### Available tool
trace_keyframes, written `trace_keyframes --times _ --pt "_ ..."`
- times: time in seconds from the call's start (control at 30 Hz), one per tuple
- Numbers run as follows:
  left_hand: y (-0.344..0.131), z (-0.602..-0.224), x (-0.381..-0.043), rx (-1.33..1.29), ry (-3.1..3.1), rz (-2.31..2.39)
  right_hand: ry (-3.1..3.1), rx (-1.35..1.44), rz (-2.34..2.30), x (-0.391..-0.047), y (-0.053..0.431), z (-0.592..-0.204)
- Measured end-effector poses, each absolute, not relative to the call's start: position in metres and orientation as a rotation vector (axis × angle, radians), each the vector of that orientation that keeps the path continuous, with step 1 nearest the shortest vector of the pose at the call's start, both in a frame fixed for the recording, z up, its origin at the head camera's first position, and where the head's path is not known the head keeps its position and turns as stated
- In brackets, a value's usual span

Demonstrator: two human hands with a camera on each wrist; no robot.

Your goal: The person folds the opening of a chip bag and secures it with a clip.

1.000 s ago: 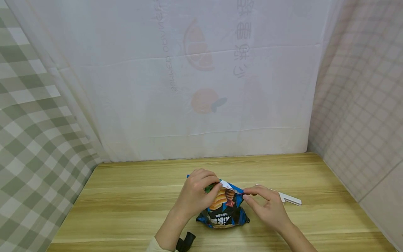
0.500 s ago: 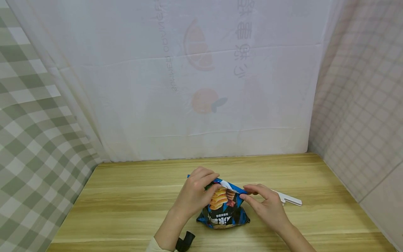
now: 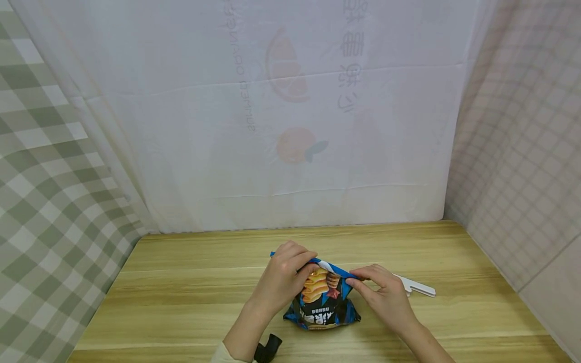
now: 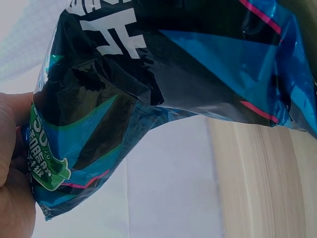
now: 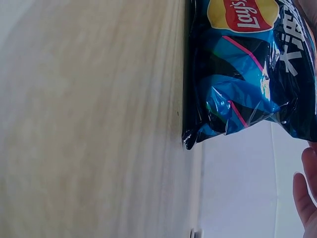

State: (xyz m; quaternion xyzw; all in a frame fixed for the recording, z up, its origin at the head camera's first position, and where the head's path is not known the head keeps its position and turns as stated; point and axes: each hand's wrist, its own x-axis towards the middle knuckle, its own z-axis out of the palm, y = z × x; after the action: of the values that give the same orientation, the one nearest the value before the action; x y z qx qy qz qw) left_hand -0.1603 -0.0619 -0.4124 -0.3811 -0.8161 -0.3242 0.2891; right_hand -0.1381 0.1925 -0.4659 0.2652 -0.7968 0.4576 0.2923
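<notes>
A dark blue and black bag of potato chips (image 3: 320,305) stands on the wooden table, its top edge folded over into a narrow blue and white strip. My left hand (image 3: 286,275) pinches that folded edge on the left, thumb in front and fingers behind. At the right corner of the fold, my right hand (image 3: 386,297) pinches it between thumb and forefinger. The left wrist view has the bag (image 4: 198,64) filling its upper part, with the left hand (image 4: 15,163) at its corner. A Lay's logo shows on the bag (image 5: 237,99) in the right wrist view.
Behind my right hand lies a white sealing clip (image 3: 417,286) on the table (image 3: 190,292). A black angled object (image 3: 269,348) sits by my left forearm. A white printed cloth (image 3: 204,151) hangs at the back, with checked cloths on both sides.
The bag's top edge has folded down into a narrower, flatter strip. My right fingers have shifted slightly along its corner; my left hand stays nearly in place.
</notes>
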Motion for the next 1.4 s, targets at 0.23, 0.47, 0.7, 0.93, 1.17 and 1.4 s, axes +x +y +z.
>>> trace_keyframes --times 0.23,0.47,0.7,0.93,1.17,1.4 --pt "-0.062 -0.414 -0.162 -1.0 -2.139 -0.858 -2.151 0.689 1.216 -0.138 0.192 -0.463" --pt "-0.063 -0.415 -0.162 -0.957 -2.146 -0.939 -2.115 0.694 1.173 -0.14 0.193 -0.468" --pt "-0.065 -0.414 -0.161 -0.955 -2.151 -0.973 -2.166 0.666 1.171 -0.138 0.192 -0.465" --pt "-0.064 -0.412 -0.161 -0.977 -2.155 -0.997 -2.218 0.644 1.135 -0.135 0.193 -0.458" --pt "-0.063 -0.412 -0.161 -0.974 -2.166 -0.991 -2.228 0.659 1.137 -0.136 0.194 -0.458" --pt "-0.063 -0.413 -0.163 -0.995 -2.148 -0.995 -2.237 0.665 1.128 -0.136 0.195 -0.458"
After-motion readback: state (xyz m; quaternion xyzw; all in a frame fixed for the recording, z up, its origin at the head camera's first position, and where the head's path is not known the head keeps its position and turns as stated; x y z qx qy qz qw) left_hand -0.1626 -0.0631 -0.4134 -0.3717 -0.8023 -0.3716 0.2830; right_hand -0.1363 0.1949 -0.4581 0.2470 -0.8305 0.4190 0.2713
